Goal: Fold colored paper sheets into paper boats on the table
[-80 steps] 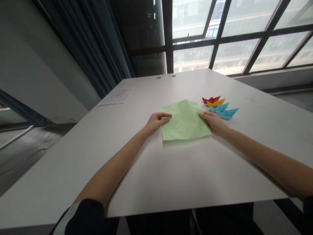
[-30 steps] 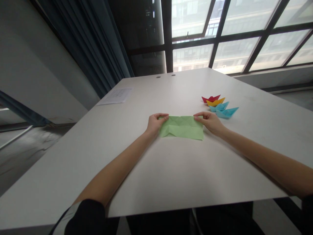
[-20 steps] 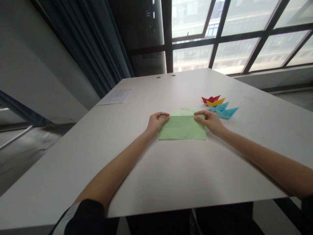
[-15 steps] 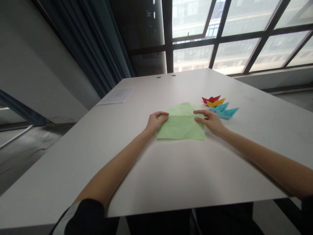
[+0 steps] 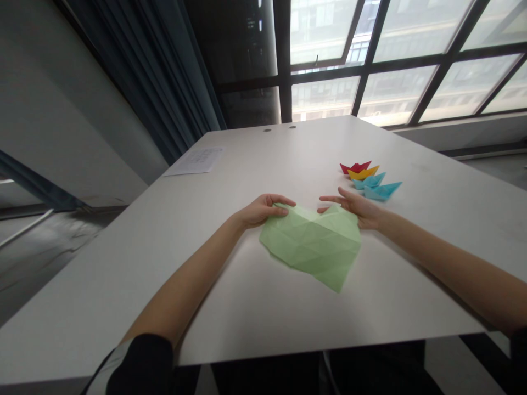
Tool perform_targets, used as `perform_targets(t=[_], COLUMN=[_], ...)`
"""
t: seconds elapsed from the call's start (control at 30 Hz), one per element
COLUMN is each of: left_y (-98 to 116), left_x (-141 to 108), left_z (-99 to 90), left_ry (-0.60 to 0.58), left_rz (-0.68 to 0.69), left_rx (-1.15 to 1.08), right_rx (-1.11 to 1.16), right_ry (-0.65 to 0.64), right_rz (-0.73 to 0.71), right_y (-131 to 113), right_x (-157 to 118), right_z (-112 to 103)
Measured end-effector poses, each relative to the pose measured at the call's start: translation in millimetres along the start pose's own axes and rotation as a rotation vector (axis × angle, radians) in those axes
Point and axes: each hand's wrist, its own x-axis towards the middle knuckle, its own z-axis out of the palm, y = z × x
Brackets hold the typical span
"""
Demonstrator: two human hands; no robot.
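Observation:
A sheet of light green origami paper (image 5: 313, 241), marked with crossing creases, is tilted above the white table with one corner pointing toward me. My left hand (image 5: 267, 209) pinches its upper left edge between thumb and fingers. At the upper right edge, my right hand (image 5: 352, 207) has its fingers apart, the index raised; part of the hand lies behind the paper, which rests against it. Just beyond my right hand stand folded paper boats: a red one (image 5: 354, 167), a yellow one (image 5: 363, 174) and two blue ones, the nearest blue boat (image 5: 382, 191) closest to that hand.
The white table (image 5: 230, 307) stretches away to the windows (image 5: 325, 99). A printed sheet (image 5: 195, 161) lies at its far left edge. Two round dark spots mark the far end. A blue curtain (image 5: 164, 82) hangs beyond the left side.
The green paper has turned from lying square and folded across to a tilted sheet with a corner toward me. My right hand has loosened its pinch and spread its fingers.

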Motion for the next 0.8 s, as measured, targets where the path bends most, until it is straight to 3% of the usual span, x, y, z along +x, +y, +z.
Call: perform_targets(t=[0.17, 0.47, 0.6, 0.8], left_y=[3, 5, 2, 3], left_x=[-3, -4, -2, -1], left_z=[4.3, 6.8, 4.7, -11.0], left_ry=[-0.025, -0.059, -0.004, 0.193], left_rz=[0.039, 0.010, 0.022, 0.159], left_rx=[0.015, 0.035, -0.024, -0.198], right_rx=[-0.012, -0.085, -0.026, -0.002], right_ry=[-0.075, -0.104, 0.012, 0.287], right_rz=[0.118, 0.036, -0.061, -0.284], right_y=[-1, 2, 2, 1], right_x=[-6, -10, -5, 5], right_z=[8, 11, 8, -2])
